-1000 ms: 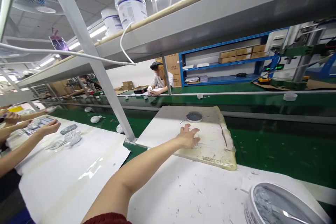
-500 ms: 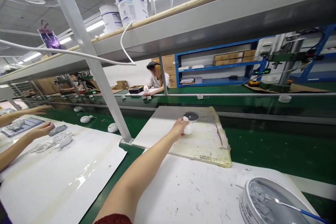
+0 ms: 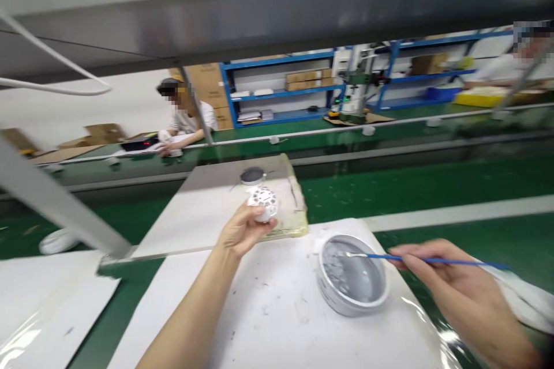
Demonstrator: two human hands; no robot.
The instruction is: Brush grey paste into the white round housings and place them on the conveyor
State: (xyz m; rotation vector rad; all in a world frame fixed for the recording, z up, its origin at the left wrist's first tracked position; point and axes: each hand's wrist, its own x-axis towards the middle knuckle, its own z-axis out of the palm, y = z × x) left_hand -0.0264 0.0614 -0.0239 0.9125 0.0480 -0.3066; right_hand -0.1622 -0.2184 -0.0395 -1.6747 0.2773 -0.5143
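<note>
In my left hand (image 3: 244, 228) is a white round plastic housing (image 3: 264, 202), its face pierced by a ring of holes and turned up toward me. Thumb and fingers grip its sides above the board. At the right, my right hand (image 3: 450, 282) has the blue handle of a paintbrush (image 3: 376, 256) between thumb and fingers. The brush tip lies in the grey paste inside a round white tub (image 3: 352, 305). Behind the housing, a shallow round dish of dark grey material (image 3: 252, 176) sits on the pale board (image 3: 190, 196).
White paper sheeting (image 3: 277, 323) with grey specks covers the bench under the tub. A slanted metal post (image 3: 56, 202) stands at left, and a shelf (image 3: 259, 17) hangs overhead. Across the green conveyor (image 3: 411, 179), a co-worker (image 3: 190, 115) sits by cardboard boxes. Several white pieces stand along the line.
My view has swung right and down. My left hand has turned the housing so its perforated face shows. My right hand has come into view, holding the brush that lay in the tub.
</note>
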